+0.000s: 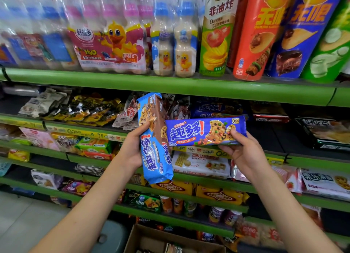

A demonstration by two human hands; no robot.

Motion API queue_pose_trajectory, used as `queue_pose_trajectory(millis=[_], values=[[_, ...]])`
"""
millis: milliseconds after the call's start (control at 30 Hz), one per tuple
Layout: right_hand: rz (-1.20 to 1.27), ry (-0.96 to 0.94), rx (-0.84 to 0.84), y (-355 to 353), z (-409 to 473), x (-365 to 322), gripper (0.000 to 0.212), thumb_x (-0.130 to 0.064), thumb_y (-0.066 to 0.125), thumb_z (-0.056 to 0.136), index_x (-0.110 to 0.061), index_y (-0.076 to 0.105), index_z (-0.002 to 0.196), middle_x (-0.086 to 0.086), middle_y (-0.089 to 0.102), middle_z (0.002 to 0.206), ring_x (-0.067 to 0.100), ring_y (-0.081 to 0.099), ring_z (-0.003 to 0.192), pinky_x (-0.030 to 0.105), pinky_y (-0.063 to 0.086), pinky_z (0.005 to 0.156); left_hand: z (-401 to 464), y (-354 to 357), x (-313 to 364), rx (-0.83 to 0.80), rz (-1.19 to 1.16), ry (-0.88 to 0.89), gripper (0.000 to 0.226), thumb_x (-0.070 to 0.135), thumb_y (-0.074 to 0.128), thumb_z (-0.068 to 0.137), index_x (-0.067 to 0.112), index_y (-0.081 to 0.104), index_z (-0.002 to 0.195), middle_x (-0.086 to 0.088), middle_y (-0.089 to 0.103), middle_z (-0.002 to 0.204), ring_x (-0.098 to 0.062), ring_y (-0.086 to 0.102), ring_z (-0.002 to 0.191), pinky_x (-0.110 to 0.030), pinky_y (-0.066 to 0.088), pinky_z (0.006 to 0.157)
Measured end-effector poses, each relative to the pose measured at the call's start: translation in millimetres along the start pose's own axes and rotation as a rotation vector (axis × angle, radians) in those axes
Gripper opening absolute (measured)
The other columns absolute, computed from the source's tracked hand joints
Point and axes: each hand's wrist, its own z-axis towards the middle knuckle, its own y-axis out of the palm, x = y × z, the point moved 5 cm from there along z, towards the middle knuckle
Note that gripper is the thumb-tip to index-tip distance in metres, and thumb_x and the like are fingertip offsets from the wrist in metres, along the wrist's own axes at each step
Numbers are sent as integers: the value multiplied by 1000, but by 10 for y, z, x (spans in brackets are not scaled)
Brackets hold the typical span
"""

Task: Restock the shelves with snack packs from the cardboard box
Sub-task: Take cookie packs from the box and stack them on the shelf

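the dark blue cookie pack (205, 131) lies lengthwise level with the shelf gap (265, 131) behind it, pinched at its right end by the right hand (244, 150), while the left hand (132, 148) clasps the upright light blue pack (155, 139).

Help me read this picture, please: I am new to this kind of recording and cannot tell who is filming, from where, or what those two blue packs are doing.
There is no machine here. A person wears a camera on the head, so the single view looks forward and down along both bare arms at green shop shelves.

The left hand holds a light blue cookie pack upright. The right hand holds a darker blue cookie pack lying sideways. Both packs are in the air in front of the shelves, not yet put down.

The top shelf carries drink bottles and tall chip cans; lower shelves hold many snack packs. At the bottom edge is an open cardboard box.
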Motion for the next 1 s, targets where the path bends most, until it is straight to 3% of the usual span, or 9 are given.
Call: queue_pose_trajectory(millis=[267,400,600,1000], values=[[8,-7,-9,-4,8,-10,24,-17,66,92,-11,65,116,10,77,105,24,75,96,32,61,70,42,-18,4,8,5,2,36,38,73,76,12,68,101,-9,77,91,-25,75,72,-39,61,63],[5,1,-8,-6,22,-5,26,-16,65,93,-10,63,118,10,77,105,24,75,97,32,61,70,67,-20,19,-9,-6,10,27,37,74,77,13,79,87,-9,77,93,-26,75,75,-42,62,66],[3,-1,-3,1,32,-21,26,-16,66,92,-9,64,117,10,77,105,25,75,98,33,61,72,70,-7,31,4,9,-2,38,39,75,75,14,66,103,-8,77,92,-25,75,75,-41,62,70],[-7,9,12,11,4,-30,25,-16,64,95,-9,63,119,10,76,106,25,75,98,32,61,72,60,0,26,-6,6,0,41,38,76,74,13,63,104,-8,77,90,-24,75,74,-41,62,67]])
